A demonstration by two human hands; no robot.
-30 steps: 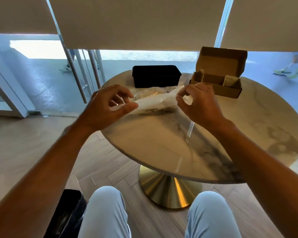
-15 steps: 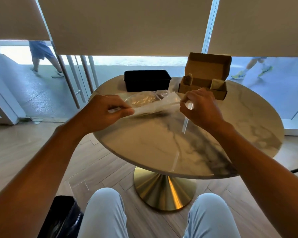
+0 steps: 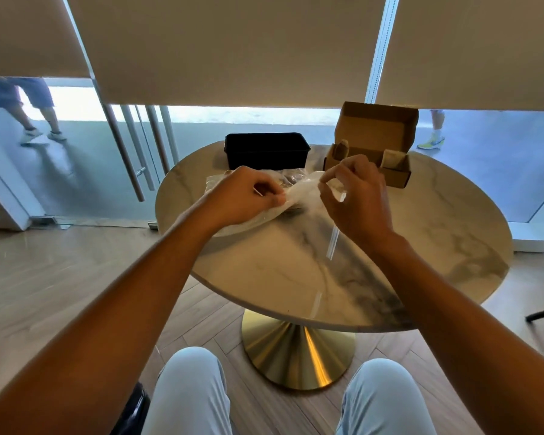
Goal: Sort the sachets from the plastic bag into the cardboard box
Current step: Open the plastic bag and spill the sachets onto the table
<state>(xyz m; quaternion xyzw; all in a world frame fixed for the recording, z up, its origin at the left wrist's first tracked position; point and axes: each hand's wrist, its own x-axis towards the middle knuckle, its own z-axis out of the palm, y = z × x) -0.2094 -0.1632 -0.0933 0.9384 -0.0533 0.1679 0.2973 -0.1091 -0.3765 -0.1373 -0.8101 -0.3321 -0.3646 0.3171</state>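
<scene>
Bench [image 3: 421,246]: round top, polished marble-look stone, cream with grey veins, glossy, window glare streaks on it. Bench base [image 3: 296,350]: brushed gold metal, shiny. Plastic bag [image 3: 299,196]: thin clear film, crinkled, slightly glossy, pinched by both hands [image 3: 242,196] [image 3: 358,196]. Cardboard box [image 3: 377,130]: plain brown corrugated card, matt, lid flap up. Black container [image 3: 266,149]: dark matt plastic. Floor [image 3: 44,277]: wood-look planks, smooth, low sheen. Blinds [image 3: 233,48]: beige matt fabric. Door handles [image 3: 123,158]: satin metal tubes. Trousers [image 3: 189,394]: pale blue cloth, matt.
</scene>
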